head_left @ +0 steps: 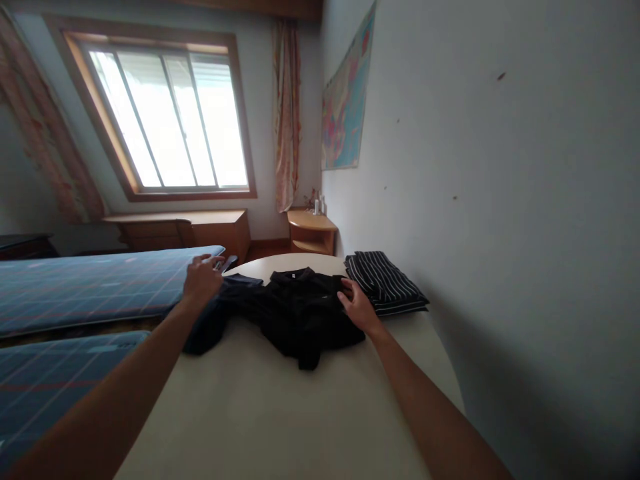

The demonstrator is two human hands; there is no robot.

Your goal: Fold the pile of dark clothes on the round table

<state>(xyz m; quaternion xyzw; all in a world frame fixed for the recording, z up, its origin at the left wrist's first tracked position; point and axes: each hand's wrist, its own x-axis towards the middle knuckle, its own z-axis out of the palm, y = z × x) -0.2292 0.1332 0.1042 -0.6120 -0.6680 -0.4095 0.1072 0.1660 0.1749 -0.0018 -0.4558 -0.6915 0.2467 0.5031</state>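
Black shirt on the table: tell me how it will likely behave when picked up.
The black shirt will probably be floppy, as it lies in loose, uneven folds. It is likely light, since it looks like plain cloth. It seems unlikely to roll, lying spread low on the pale table.

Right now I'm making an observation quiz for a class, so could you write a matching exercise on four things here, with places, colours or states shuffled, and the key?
Column one:
1. Black shirt
2. Striped clothes
3. Map
4. Mattresses

Column two:
A. Up on the wall
B. Blue, crossed by pale and reddish lines
C. Unfolded, with the right hand at one side
D. Folded, at the right side of the table

Pairs: 1-C, 2-D, 3-A, 4-B.
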